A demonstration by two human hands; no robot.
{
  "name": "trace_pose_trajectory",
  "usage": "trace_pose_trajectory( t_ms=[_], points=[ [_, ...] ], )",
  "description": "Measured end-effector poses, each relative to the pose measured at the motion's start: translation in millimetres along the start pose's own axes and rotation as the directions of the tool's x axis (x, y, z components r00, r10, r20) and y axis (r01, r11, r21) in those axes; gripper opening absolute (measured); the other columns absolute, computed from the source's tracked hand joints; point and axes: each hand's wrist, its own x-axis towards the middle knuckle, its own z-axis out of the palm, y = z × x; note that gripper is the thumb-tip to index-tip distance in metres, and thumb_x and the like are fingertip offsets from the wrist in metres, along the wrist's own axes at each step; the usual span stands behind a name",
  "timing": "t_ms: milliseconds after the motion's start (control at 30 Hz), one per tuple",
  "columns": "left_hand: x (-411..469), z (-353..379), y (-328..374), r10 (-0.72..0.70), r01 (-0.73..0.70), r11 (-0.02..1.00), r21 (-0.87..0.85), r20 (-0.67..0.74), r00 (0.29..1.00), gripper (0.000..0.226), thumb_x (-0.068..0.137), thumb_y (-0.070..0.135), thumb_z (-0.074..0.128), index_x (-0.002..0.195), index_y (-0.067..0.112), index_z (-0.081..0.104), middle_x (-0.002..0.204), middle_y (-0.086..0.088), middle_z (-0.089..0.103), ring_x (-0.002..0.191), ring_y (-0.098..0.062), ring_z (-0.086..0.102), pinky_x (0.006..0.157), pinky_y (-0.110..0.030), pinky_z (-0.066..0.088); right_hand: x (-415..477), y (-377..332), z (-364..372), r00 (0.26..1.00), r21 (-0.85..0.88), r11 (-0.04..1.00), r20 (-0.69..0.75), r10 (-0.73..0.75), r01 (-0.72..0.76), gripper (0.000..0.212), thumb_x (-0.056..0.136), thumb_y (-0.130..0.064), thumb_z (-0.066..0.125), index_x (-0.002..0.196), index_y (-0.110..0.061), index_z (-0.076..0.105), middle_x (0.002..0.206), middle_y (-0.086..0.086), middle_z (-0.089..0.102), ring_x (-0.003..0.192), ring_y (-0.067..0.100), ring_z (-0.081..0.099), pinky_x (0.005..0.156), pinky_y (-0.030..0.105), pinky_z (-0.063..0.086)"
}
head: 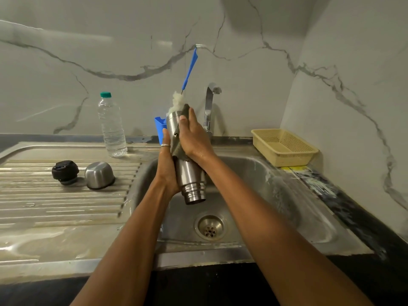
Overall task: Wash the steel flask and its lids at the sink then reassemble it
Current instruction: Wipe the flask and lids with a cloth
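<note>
Over the sink [254, 173], we hold the steel flask [191, 177] upside down and tilted, with its open threaded mouth pointing down toward the drain [210, 227] and its base raised toward the tap [209, 107]. Our left hand [167, 164] wraps around the flask's body from the left side and grips it. Our right hand [194, 138] curls around a grey scouring pad [176, 149] and presses it against the upper part of the body. Both hands and the metal look wet. We judge the flask to be rigid and fairly light while empty, but its smooth wet wall is likely to be slippery. The safest hold seems to be a full wrap around the middle of the body, or around the stepped neck, where the ridges give the fingers something to catch. To the left, on the ribbed draining board [55, 206] of the bench, the black stopper lid [65, 172] sits just beside the steel cup lid [99, 175], which rests mouth down. Both are small and stiff, and easy to pick up by their rims. Behind the flask, a bottle brush [188, 69] with a blue handle stands in a blue holder [159, 127]. A plastic water bottle [111, 127] stands further left, and a yellow basket [284, 146] sits to the right.
</note>
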Motion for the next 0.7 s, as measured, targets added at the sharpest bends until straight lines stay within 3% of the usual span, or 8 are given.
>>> trace_pose_trajectory(
  t_ms=[133,200,300,367,433,500,600,700],
  points=[
    [-3,3,0,0.023,-0.024,0.998,0.062,0.021,1.0,0.06,0.098,0.062,0.047,0.129,0.013,0.064,0.102,-0.011,0.076,0.087,-0.023,0.075,0.071,-0.037,0.062,-41,18,-2,0.998,0.133,0.99,-0.02,0.057,-0.054,0.059,0.105,-0.057,0.024,0.159,-0.034,0.022,0.147,0.006,0.053,0.123,0.027,0.06,0.107,0.046,0.046],
    [2,-2,2,0.072,-0.07,0.988,0.141,-0.009,0.997,0.056,0.101,0.058,0.044,0.123,0.011,0.064,0.096,-0.01,0.076,0.087,-0.022,0.073,0.074,-0.035,0.062,-66,29,3,1.0,0.012,1.0,0.004,-0.006,0.006,0.06,0.107,-0.053,0.024,0.162,-0.033,0.011,0.162,0.004,0.034,0.136,0.027,0.05,0.109,0.042,0.042],
    [9,-8,5,0.128,-0.111,0.957,0.266,-0.045,0.991,0.056,0.103,0.054,0.046,0.132,0.009,0.06,0.103,-0.011,0.074,0.096,-0.024,0.071,0.082,-0.036,0.058,-82,39,12,0.991,-0.196,0.972,-0.004,-0.131,0.128,0.063,0.107,-0.052,0.025,0.161,-0.033,0.0,0.17,0.005,0.003,0.148,0.032,0.032,0.116,0.049,0.037],
    [10,-9,1,0.139,-0.13,0.949,0.287,-0.012,0.99,0.042,0.109,0.041,0.039,0.126,0.009,0.061,0.1,-0.004,0.076,0.097,-0.018,0.071,0.083,-0.031,0.058,-73,40,16,0.972,-0.363,0.91,-0.045,-0.232,0.201,0.061,0.106,-0.05,0.022,0.161,-0.032,0.004,0.17,0.01,-0.005,0.154,0.036,0.013,0.121,0.055,0.027],
    [6,-5,-3,0.151,-0.157,0.956,0.25,0.042,0.988,0.033,0.112,0.024,0.031,0.111,0.01,0.061,0.084,0.005,0.076,0.083,-0.007,0.071,0.072,-0.022,0.058,-60,36,18,0.938,-0.515,0.824,-0.1,-0.33,0.235,0.06,0.104,-0.049,0.014,0.161,-0.031,0.014,0.169,0.011,-0.006,0.155,0.037,0.002,0.123,0.056,0.02],
    [1,-2,-7,0.174,-0.178,0.954,0.24,0.038,0.984,0.037,0.111,0.029,0.031,0.113,0.01,0.062,0.085,0.002,0.075,0.08,-0.009,0.072,0.067,-0.024,0.059,-44,28,17,0.918,-0.55,0.799,-0.135,-0.373,0.243,0.059,0.103,-0.047,0.013,0.159,-0.032,0.022,0.17,0.009,-0.003,0.155,0.036,0.003,0.123,0.056,0.02],
    [-3,4,-3,0.064,-0.061,0.995,0.079,-0.038,0.997,0.047,0.104,0.051,0.042,0.117,0.014,0.068,0.094,-0.006,0.076,0.081,-0.018,0.075,0.068,-0.033,0.062,-17,15,12,0.94,-0.448,0.861,-0.113,-0.323,0.242,0.054,0.107,-0.044,0.025,0.16,-0.032,0.019,0.17,0.009,0.002,0.155,0.034,0.011,0.122,0.055,0.025],
    [-2,5,-3,0.051,-0.051,0.998,0.043,-0.004,0.999,0.063,0.097,0.065,0.047,0.128,0.014,0.065,0.108,-0.011,0.074,0.093,-0.024,0.073,0.078,-0.04,0.06,5,5,8,0.983,-0.21,0.968,-0.085,-0.162,0.141,0.057,0.106,-0.048,0.025,0.16,-0.032,0.015,0.164,0.011,0.026,0.141,0.034,0.042,0.111,0.056,0.041]
  ],
)
